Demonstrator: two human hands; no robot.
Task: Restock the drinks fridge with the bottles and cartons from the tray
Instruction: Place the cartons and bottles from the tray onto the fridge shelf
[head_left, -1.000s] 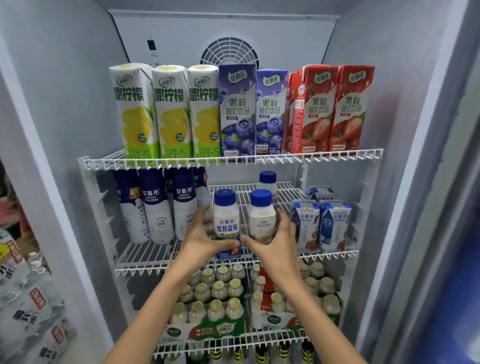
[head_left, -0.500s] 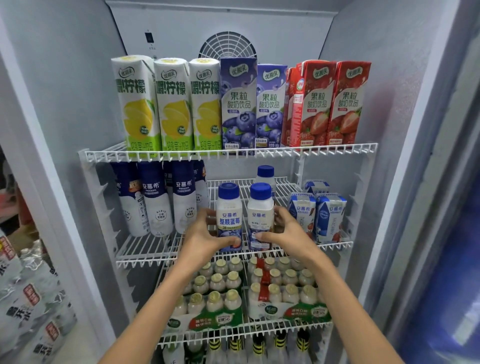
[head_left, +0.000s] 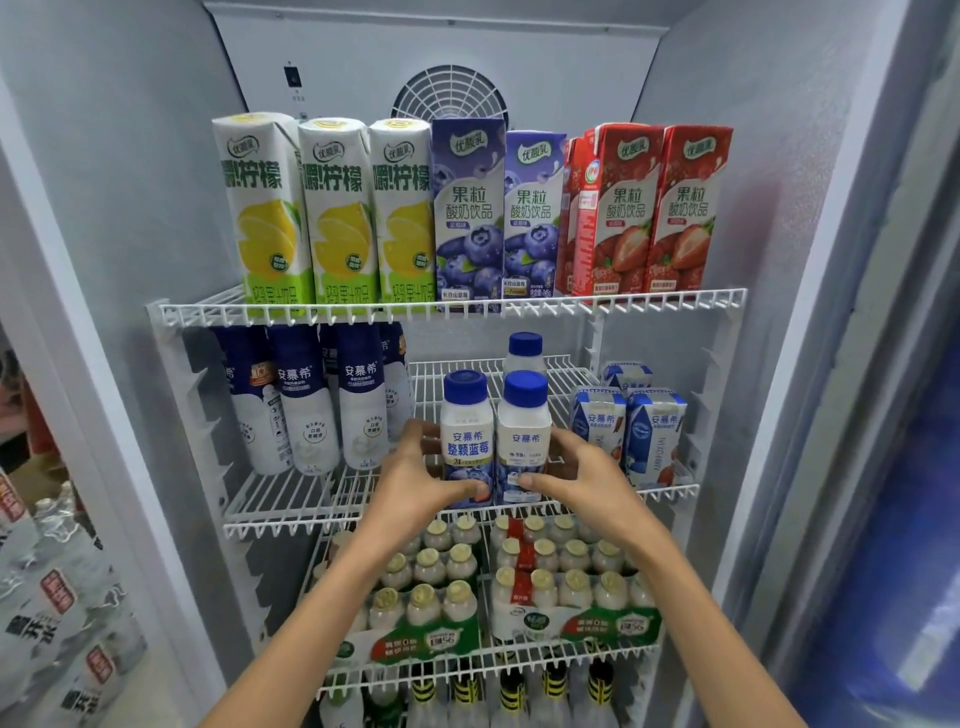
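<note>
My left hand (head_left: 415, 480) and right hand (head_left: 582, 475) each clamp a blue-capped white bottle. Left bottle (head_left: 466, 436) and right bottle (head_left: 524, 434) stand upright, touching, on the middle shelf (head_left: 291, 512)

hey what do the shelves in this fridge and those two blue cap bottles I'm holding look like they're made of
Middle shelf: looks like metal wire with a glossy white coating, judging by the thin parallel rods and toothed front rail.

Two blue-capped bottles, left and right: likely plastic, with milky semi-opaque bodies, ribbed blue screw caps and glossy printed wrap labels. The left hand and right hand cup them from the sides.
</note>
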